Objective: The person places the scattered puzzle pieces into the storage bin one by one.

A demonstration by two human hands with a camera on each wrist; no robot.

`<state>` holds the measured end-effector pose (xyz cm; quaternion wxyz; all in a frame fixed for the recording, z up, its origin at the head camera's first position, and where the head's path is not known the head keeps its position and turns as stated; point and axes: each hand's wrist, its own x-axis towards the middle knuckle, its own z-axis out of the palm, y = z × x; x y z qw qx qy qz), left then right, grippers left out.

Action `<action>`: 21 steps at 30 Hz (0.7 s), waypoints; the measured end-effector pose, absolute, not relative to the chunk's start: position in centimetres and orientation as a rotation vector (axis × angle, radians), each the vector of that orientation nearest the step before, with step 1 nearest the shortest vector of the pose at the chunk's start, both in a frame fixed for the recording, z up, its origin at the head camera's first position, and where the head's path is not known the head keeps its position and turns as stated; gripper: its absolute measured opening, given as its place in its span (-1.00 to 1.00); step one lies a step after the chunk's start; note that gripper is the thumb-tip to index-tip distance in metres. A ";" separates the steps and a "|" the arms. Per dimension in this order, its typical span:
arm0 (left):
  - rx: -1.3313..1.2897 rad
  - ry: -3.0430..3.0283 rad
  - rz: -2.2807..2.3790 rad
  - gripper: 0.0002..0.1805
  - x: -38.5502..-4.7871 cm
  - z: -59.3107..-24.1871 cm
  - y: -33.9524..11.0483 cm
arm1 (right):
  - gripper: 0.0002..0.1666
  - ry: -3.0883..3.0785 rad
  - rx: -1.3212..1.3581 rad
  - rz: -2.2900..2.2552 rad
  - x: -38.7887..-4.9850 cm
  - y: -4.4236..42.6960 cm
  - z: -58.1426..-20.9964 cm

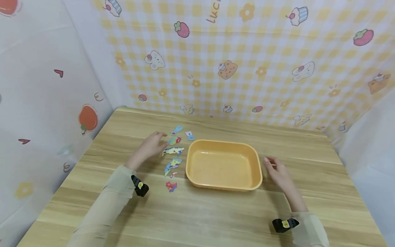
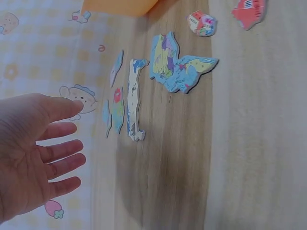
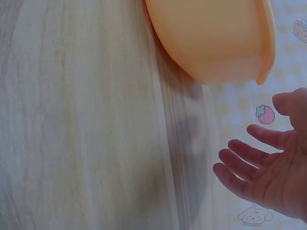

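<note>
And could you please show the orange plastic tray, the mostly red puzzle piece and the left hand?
Orange plastic tray (image 1: pixel 224 170): head view, on its bare floor.
Mostly red puzzle piece (image 1: pixel 170 185): head view, on its red part.
Left hand (image 1: pixel 150 146): head view, back of the hand.

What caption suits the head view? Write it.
Left hand beside colourful flat pieces, right hand beside a yellow tray.

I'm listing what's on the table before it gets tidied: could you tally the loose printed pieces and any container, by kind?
Flat printed pieces: 7
Yellow-orange tray: 1
Total: 8
</note>
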<state>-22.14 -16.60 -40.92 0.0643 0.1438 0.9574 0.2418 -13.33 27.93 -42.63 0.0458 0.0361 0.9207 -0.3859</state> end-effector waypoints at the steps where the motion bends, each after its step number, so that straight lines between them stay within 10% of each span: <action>1: 0.432 2.882 0.720 -0.50 -22.5 -41.0 -16.5 | -0.29 2.814 0.119 -1.183 -13.3 27.8 -42.7; 21: 0.286 2.758 0.768 -0.51 -26.5 -41.6 -15.3 | -0.22 2.706 0.097 -1.417 -13.0 26.4 -42.7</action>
